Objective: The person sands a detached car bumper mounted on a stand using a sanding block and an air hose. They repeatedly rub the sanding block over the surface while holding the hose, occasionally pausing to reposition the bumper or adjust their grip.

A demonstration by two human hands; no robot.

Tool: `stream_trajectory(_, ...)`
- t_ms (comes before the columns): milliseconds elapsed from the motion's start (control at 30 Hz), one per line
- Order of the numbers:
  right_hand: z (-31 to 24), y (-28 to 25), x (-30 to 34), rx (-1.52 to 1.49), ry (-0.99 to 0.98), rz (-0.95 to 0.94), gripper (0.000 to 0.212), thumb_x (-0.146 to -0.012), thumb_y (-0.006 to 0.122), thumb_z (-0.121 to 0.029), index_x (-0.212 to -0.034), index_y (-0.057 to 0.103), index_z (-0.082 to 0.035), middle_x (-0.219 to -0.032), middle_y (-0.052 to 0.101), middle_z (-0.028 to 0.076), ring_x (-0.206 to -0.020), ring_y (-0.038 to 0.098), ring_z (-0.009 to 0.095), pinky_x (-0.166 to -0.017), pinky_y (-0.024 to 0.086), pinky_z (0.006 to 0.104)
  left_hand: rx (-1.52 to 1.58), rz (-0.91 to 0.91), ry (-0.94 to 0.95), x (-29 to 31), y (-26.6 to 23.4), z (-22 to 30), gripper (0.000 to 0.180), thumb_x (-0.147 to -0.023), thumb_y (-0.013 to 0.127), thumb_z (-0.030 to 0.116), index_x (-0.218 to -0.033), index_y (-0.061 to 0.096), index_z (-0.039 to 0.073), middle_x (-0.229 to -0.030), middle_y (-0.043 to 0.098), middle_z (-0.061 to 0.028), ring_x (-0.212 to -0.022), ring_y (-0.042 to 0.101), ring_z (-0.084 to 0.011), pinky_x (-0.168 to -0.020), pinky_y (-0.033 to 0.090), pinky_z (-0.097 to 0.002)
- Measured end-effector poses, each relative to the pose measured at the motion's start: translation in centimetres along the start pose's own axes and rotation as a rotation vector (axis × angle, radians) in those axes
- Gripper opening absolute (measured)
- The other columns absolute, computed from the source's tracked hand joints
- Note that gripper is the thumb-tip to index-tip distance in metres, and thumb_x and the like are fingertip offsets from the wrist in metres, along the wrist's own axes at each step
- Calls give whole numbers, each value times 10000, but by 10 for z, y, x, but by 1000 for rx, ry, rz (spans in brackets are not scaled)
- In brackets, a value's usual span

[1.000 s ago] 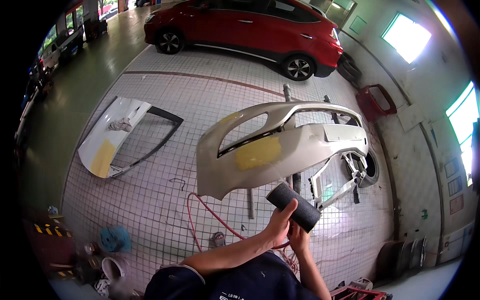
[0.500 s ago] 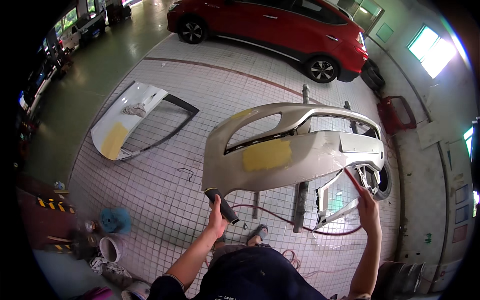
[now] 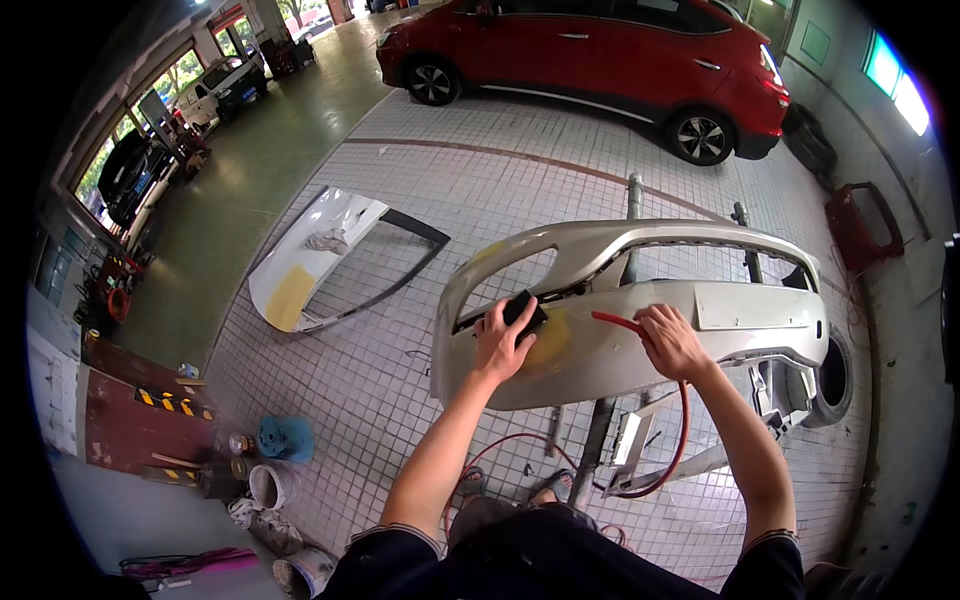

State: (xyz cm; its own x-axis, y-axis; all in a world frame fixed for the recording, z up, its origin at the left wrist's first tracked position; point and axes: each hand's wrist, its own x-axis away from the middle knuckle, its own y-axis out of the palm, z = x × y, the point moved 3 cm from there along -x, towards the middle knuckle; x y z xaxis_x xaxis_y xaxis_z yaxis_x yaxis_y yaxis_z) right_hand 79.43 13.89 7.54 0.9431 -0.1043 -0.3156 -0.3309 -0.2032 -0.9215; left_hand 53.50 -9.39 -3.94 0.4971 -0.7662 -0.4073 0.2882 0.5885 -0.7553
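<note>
Your left hand (image 3: 499,346) grips a black sanding block (image 3: 524,314), fingers spread over its back, against the face of the champagne-coloured bumper cover (image 3: 640,299). The block sits at the upper left edge of the yellow filler patch (image 3: 547,345), just below the bumper's long opening. Your right hand (image 3: 672,342) is closed around a red hose (image 3: 685,420) near its end; that end points left over the bumper, toward the patch (whether it touches the surface, I cannot tell). From your fist the hose drops past the bumper's lower edge and loops across the tiled floor (image 3: 390,390) by your feet.

The bumper is held up in front of you on a metal stand (image 3: 601,440), with a tyre (image 3: 832,385) behind its right end. To your left lies a white car door (image 3: 340,213) with its own yellow patch and a crumpled grey rag (image 3: 327,241) on it. A red car (image 3: 600,75) stands beyond the bumper.
</note>
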Motion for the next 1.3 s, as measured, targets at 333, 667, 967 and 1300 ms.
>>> stream_trajectory(333, 69, 24, -8, -74, 189, 252, 528, -868, 720, -197, -1355, 595, -35, -1442, 638, 158, -1360, 551, 398, -1191, 358, 535, -64, -147, 42, 63, 14, -12, 606, -1024, 735, 401, -1612, 592, 370, -1599, 457, -235, -1377, 512, -474, -1144, 391, -595)
stream_trajectory(667, 67, 26, -26, 69, 275, 34, 667, -849, 708, -258, -1481, 615, -68, -1541, 626, 134, -1482, 524, 354, -1276, 288, 555, 17, -35, 300, 21, 22, -56, 662, -915, 837, 450, -1546, 655, 363, -1492, 549, -191, -1282, 579, -405, -1069, 457, -550)
stream_trajectory(967, 60, 37, -32, 156, 279, -17, 617, -927, 621, -263, -1523, 642, -107, -1567, 600, 161, -1495, 499, 392, -1293, 261, 570, 12, 7, 289, -44, 42, -32, 642, -951, 782, 553, -1559, 638, 404, -1474, 552, -160, -1303, 573, -350, -1085, 465, -528)
stream_trajectory(1300, 66, 42, -22, 154, 160, -46, 522, -911, 680, -214, -1425, 748, -159, -1667, 563, 120, -1582, 423, 442, -1306, 236, 629, 52, -68, 329, 0, 24, -61, 643, -951, 808, 460, -1564, 642, 362, -1535, 534, -168, -1363, 555, -371, -1129, 439, -524)
